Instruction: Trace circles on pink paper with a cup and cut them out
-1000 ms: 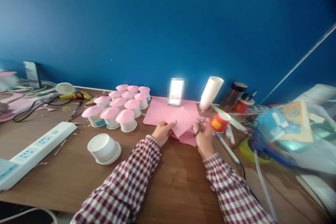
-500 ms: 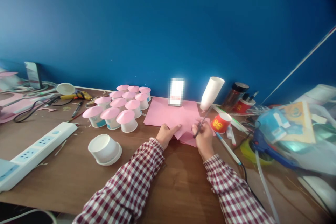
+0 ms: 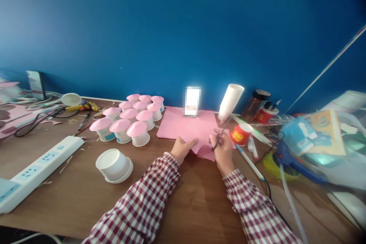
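Pink paper (image 3: 183,126) lies in overlapping sheets in front of me, up against the blue wall. My left hand (image 3: 183,150) pinches the near edge of a sheet, its thumb on top and its other fingers partly hidden beneath. In my right hand (image 3: 223,153) is a pair of scissors (image 3: 215,145) with dark handles, the blades pointing up and to the right over the paper's right side. How far the blades are apart I cannot make out. Just right of that hand stands a red paper cup (image 3: 241,134) with a yellow print.
To the left stand several white cups with pink cone tops (image 3: 120,126). Nearer are a white cup (image 3: 114,166) and a power strip (image 3: 42,171). A stack of white cups (image 3: 231,101) stands at the back; a blue glue gun (image 3: 297,164) lies right. A yellow glue gun (image 3: 82,106) lies far left.
Both hands keep nearly the same place on the paper and scissors. The whole view has shifted very slightly.
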`<state>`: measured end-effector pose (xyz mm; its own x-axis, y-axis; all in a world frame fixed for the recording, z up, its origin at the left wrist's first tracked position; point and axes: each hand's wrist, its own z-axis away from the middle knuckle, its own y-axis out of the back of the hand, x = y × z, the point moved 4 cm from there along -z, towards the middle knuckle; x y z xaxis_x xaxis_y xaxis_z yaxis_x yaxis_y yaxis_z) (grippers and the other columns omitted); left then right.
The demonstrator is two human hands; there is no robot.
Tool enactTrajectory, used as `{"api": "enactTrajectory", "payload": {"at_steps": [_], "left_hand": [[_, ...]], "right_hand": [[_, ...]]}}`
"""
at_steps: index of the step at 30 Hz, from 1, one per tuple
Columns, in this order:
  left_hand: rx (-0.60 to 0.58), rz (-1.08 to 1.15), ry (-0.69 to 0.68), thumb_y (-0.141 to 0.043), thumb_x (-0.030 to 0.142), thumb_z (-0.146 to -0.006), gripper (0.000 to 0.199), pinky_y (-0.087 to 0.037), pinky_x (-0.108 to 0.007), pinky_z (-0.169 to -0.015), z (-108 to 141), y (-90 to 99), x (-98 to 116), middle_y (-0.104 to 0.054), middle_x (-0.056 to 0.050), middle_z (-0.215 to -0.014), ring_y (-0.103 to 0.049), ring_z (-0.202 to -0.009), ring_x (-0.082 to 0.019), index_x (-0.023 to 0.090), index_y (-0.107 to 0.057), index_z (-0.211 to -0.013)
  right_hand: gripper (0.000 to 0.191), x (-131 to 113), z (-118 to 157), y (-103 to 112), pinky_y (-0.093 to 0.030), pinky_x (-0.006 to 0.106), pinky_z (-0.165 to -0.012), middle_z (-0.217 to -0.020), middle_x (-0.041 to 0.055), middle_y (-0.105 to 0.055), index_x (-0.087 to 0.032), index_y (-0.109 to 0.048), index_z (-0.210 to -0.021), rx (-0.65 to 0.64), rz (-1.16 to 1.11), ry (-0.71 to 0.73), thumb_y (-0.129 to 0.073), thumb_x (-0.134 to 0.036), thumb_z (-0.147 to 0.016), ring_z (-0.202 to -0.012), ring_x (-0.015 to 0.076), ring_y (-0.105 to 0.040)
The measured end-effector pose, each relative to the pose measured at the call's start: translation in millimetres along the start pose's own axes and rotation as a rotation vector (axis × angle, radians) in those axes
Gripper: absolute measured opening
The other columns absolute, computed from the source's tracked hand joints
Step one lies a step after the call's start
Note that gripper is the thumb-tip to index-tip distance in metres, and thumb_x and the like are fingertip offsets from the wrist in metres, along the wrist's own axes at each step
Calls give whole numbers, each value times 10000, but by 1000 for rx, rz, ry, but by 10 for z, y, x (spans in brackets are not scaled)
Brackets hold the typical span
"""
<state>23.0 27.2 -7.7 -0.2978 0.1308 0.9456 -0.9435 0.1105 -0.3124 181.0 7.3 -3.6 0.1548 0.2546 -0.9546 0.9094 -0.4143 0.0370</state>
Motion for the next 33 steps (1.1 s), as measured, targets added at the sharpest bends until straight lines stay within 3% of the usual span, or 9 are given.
{"api": "enactTrajectory", "payload": {"at_steps": [4,8,15,25,33], "left_hand": [[54,198,56,-800,295,-579,365,-538,-316,-645,-6,10,17,-689,-95,-793,-648,-722,-198,97,-659,-852],[141,325,136,-790,246,-587,334,-521,-259,-559,-34,48,28,-674,-63,-821,-626,-679,-148,115,-635,-852],[219,381,113,-769,218,-612,257,-497,-225,-531,-41,87,47,-652,-42,-775,-605,-649,-116,108,-615,-786],[240,404,134,-742,217,-652,227,-475,-211,-493,-5,55,42,-637,-31,-764,-591,-611,-100,110,-619,-811],[185,390,98,-765,257,-604,272,-486,-249,-519,37,-5,78,-621,-19,-681,-589,-573,-118,114,-598,-765]], "right_hand": [[463,-32,21,-44,-515,301,-643,-789,25,-639,-177,-550,-1131,-82,-7,-41,-626,-460,-773,-697,159,-610],[497,-79,84,-116,-491,265,-526,-725,29,-635,-154,-552,-1125,-193,26,-109,-586,-517,-788,-624,157,-598],[422,-207,317,-297,-514,261,-524,-782,38,-647,-180,-562,-1127,-444,8,-75,-599,-443,-799,-658,167,-618],[301,-165,389,-339,-514,269,-569,-711,10,-646,-185,-594,-1045,-557,33,-72,-598,-375,-811,-616,160,-626],[234,-170,407,-356,-493,259,-555,-689,-3,-602,-180,-583,-884,-581,27,-85,-584,-405,-821,-604,149,-594]]}}
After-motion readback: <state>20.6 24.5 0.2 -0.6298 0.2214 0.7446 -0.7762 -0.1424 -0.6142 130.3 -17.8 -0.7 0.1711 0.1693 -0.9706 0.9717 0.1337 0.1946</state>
